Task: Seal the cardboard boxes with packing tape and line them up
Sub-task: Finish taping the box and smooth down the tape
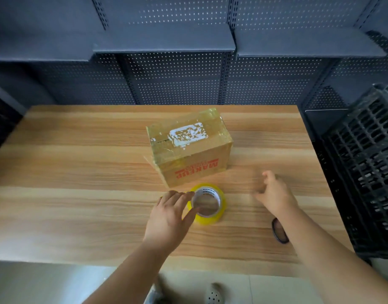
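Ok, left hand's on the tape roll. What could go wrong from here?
A loose tape flap juts from the near-left corner of the box and could snag. The right hand, blurred, hovers near the box and might nudge it askew. The dark ring by the right forearm could get swept off the table.

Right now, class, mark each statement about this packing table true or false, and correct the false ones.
1. The tape roll lies flat on the table. True.
2. The cardboard box has no tape on it. False: clear tape covers its top.
3. The left hand grips the tape roll. True.
4. The right hand holds the box. False: it hovers open, apart from the box.
5. Two boxes stand on the table. False: only one.
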Demonstrator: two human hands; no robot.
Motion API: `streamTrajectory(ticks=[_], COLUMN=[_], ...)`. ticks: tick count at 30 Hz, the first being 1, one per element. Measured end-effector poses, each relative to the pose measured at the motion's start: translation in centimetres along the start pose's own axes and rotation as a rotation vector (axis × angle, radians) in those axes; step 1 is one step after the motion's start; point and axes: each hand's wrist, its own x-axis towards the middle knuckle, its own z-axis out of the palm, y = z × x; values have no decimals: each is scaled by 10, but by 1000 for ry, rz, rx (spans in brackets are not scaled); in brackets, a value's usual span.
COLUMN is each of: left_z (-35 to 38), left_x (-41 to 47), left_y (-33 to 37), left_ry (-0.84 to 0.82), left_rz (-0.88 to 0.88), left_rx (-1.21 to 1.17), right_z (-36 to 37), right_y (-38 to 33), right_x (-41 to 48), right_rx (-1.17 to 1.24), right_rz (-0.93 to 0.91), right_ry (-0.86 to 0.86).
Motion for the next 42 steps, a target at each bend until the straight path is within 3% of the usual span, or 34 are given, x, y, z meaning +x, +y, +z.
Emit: streamTrajectory(ticks=[4,9,12,17,20,22,24,27,30,34,42], left_z=[-46,-84,-98,-113,-109,-102,-92,-75,-67,-64,-57], left_x=[-7,10,38,89,115,125,128,128,132,134,129], left_y=[-43,-87,-104,-123,-127,-132,-139,-141,-136,-136,-135], left_ry=[81,137,69,-205,-412,-445,-383,-160,45,76,79], left_rz=[-86,-367,-240,100,193,288,362,379,369,377,292], left_rx=[-58,-210,-192,123,333,380,284,171,151,109,31], right_z=[-1,10,8,21,22,15,5,-1,3,-2,-6], right_y=[-33,-124,-182,-216,-202,-192,-185,-184,-182,-185,-217], right_x=[-15,-55,-73,-75,-63,-49,-34,-25,-35,-43,-46], right_rx=[147,370,272,0,16,62,62,0,128,282,14], right_rz=[-123,-545,-711,-528,-589,-634,-675,-681,-638,-555,-570], right_ry=[136,443,517,345,316,258,212,178,128,81,132])
